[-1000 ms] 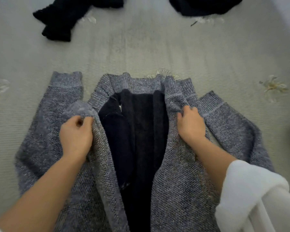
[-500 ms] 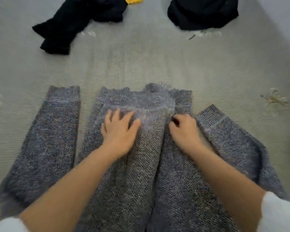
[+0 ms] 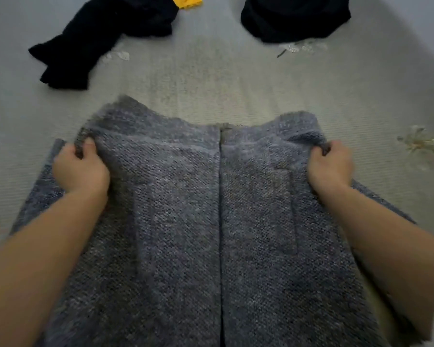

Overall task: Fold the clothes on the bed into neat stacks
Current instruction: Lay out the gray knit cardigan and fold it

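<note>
grey cardigan (image 3: 181, 221) lengthwise away from viewer, both hands gripping

Head-worn wide-angle camera, single view, facing forward and down over the bed (image 3: 211, 78). Close range: grey knit cardigan (image 3: 181, 221) fills 6 o'clock, black garment (image 3: 93, 38) far at 11 o'clock.

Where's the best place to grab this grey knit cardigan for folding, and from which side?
Take the grey knit cardigan at its two far corners, coming in from each outer side, as the left hand and right hand grip it now. It lies flat with fronts meeting down the middle, so lifting both corners evenly should probably keep the fold square.
</note>
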Motion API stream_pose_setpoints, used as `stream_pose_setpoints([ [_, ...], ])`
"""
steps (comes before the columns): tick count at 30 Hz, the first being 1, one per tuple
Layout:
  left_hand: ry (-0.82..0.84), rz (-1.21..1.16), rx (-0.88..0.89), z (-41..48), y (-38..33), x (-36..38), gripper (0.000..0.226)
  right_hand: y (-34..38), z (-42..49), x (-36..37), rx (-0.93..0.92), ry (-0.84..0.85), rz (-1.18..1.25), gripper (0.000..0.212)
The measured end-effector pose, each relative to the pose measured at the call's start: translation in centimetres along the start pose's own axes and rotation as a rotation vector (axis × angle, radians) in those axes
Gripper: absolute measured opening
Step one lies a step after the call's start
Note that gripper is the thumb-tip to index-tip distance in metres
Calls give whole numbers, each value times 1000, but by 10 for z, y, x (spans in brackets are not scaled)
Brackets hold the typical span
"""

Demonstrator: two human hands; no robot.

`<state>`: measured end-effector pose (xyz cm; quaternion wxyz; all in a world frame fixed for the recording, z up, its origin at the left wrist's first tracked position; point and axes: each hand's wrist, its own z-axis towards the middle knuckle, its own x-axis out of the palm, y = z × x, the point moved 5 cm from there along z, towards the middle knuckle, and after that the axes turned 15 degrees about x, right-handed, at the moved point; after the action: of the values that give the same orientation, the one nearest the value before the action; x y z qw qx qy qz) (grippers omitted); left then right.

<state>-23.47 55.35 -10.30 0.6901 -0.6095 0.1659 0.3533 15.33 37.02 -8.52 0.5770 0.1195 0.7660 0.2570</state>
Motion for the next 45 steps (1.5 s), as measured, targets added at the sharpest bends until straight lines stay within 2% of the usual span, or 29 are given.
stream_pose_setpoints([
  [3,78,95,-14,26,23,0,48,-7,19,-3,46,-48,-132,29],
  [6,208,257,-2,4,16,6,55,-8,11,12,62,-33,-292,39],
  [7,243,281,77,-11,7,8,57,-3,1,15,0,-44,-322,43],
  [9,356,286,388,-50,-16,15,54,17,-30,25,-324,-56,-336,43],
  [11,536,308,608,-87,-20,28,56,33,-71,43,-630,112,-296,39],
  [12,612,328,620,-98,-14,35,58,36,-88,55,-669,240,-295,40],
  [14,655,334,546,-105,0,45,61,33,-111,81,-611,402,-379,52],
  [16,635,354,527,-103,3,50,57,27,-117,99,-572,381,-499,56],
  [18,647,369,537,-101,2,50,55,30,-114,101,-554,321,-490,38],
  [20,666,379,532,-101,3,50,55,40,-112,93,-484,351,-386,20],
  [22,652,384,527,-103,2,51,55,50,-119,86,-470,387,-288,18],
  [24,612,376,519,-102,2,51,54,54,-137,89,-548,433,-332,25],
  [26,598,370,513,-101,1,53,54,40,-151,104,-614,469,-474,44],
  [28,597,388,507,-100,3,54,54,23,-157,115,-660,429,-565,62],
  [31,661,401,492,-97,5,58,55,6,-161,120,-646,396,-619,79],
  [35,831,399,493,-104,7,42,60,2,-162,109,-516,585,-502,81],
  [38,832,410,529,-166,14,-3,61,-33,-188,77,-558,608,-420,71],
  [41,845,359,594,-273,31,-56,57,-107,-239,45,-664,543,-507,66],
  [45,893,341,644,-379,55,-107,58,-179,-298,7,-588,591,-480,66],
])
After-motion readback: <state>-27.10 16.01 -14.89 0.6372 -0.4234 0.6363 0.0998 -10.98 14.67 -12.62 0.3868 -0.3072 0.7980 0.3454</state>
